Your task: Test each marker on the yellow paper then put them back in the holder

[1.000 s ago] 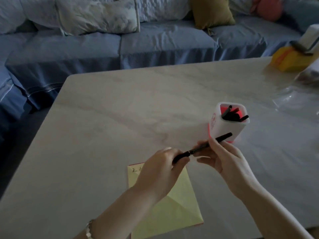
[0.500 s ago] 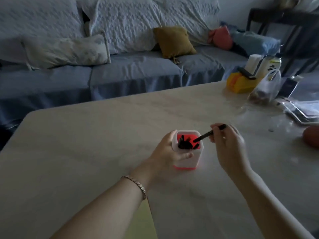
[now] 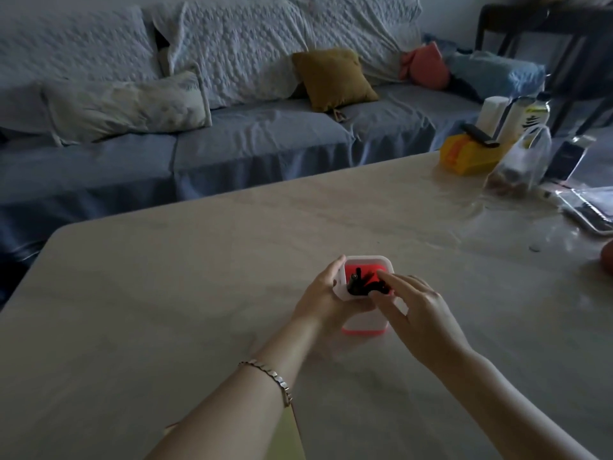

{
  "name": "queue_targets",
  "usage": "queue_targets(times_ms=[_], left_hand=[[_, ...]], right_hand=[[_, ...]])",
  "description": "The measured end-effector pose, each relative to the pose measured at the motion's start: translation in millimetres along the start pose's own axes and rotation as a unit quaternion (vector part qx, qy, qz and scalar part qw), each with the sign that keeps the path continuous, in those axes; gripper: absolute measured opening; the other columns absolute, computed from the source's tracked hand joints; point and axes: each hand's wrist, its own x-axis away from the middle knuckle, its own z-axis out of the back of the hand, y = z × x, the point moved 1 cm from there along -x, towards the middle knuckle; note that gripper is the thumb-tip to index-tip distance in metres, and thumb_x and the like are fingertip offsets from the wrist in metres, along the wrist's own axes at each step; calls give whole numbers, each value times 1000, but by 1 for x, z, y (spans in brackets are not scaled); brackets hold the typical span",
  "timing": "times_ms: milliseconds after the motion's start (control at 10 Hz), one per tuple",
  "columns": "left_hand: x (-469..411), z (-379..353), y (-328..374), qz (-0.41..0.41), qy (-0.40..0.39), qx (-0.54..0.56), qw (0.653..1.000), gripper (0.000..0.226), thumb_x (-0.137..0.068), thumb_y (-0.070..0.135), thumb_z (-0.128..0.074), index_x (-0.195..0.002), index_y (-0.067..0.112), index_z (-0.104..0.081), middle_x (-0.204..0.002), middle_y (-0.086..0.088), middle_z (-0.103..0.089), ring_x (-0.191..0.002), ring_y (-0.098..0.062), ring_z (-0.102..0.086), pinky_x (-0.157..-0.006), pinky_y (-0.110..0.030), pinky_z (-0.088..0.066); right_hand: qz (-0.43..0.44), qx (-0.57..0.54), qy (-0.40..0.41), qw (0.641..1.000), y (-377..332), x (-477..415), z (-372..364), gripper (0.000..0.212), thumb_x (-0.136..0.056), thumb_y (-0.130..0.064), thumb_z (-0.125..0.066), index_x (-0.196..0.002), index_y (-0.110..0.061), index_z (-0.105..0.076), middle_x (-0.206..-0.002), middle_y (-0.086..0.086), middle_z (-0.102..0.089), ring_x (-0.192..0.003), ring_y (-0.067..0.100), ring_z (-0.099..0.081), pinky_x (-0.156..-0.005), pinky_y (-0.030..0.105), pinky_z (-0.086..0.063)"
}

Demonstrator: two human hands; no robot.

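left hand (image 3: 323,293) grips the marker holder (image 3: 366,259) from its left side, thumb lying along the left rim and fingers curled round the near wall. right hand (image 3: 421,313) hangs over the mouth with nothing in its grasp, fingers spread and nearly straight; the index finger (image 3: 391,282) reaches across the opening above the markers (image 3: 360,285). in this dim light it is hard to say whether that fingertip touches one.

the holder stands upright on the table (image 3: 166,293), about midway between the left and right edges and nearer the near edge than the far one. it is a white, square cup with rounded corners, bright red inside, with a pink-red band round its foot. several black markers sit in it, leaning across one another with their ends up near the rim; the count cannot be read.

the yellow paper (image 3: 288,439) lies flat at the near edge, only a strip of it showing beside the left forearm, well apart from the holder. a metal bracelet (image 3: 268,376) circles the left wrist.

by the far right corner sit a yellow box (image 3: 464,157) with a dark object on top, pale bottles (image 3: 494,114) behind it, and a clear plastic bag (image 3: 520,161) with something brownish at its bottom. beyond the far edge runs a blue-covered sofa (image 3: 248,137) bearing a pale pillow (image 3: 126,106) and a mustard cushion (image 3: 331,79).
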Motion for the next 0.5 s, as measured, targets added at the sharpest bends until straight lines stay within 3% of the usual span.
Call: queue_targets(times_ms=[200, 300, 400, 500], left_hand=[[2, -1, 4, 16, -3, 8, 1000, 113, -40, 49, -77, -141, 37, -27, -138, 7, -47, -123, -9, -47, -106, -37, -38], [9, 0, 15, -14, -26, -84, 996, 96, -61, 43, -68, -143, 20, -24, -133, 11, -45, -127, -11, -42, -103, -29, -35], [20, 5, 13, -14, -30, -135, 990, 85, -79, 32, -64, -145, 13, -13, -134, 3, -43, -126, -16, -42, -98, -23, -31], [38, 37, 13, 66, -27, -189, 979, 56, -91, 15, -48, -141, 6, -27, -148, -11, -34, -135, -21, -33, -106, -25, -26]], right_hand=[[-54, 33, -38, 997, -9, -11, 1, 28, -88, -29, -57, -107, -10, -66, -110, 3, -66, -107, 20, -53, -84, 23, -37], [-31, 60, -27, 997, -26, -8, 10, 36, -84, -34, -61, -118, -21, -59, -117, -3, -59, -114, 17, -46, -90, 25, -37], [-5, 61, -9, 998, -43, -6, 16, 24, -83, -25, -62, -104, -15, -67, -108, 0, -62, -106, 20, -53, -85, 28, -42], [-44, 58, -136, 988, -75, -16, 15, 23, -88, -33, -51, -94, -18, -67, -94, -3, -61, -96, 16, -60, -67, 23, -42]])
